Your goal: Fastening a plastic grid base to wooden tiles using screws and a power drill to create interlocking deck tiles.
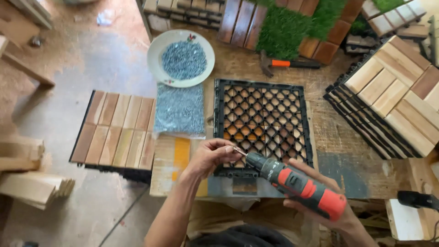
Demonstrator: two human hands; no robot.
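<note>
My right hand (329, 206) grips a red and black cordless drill (299, 185), its tip pointing up and left. My left hand (210, 155) pinches a small screw (238, 150) at the drill's bit, just over the near edge of a black plastic grid base (263, 123). The grid lies face up on the workbench, with wooden slats showing through its openings.
A white plate of screws (183, 58) and a clear bag of screws (179, 109) lie left of the grid. Finished wooden tiles (114, 130) stack at left, more tiles (393, 98) at right. A hammer (286, 63) and green turf tiles (288, 27) lie beyond.
</note>
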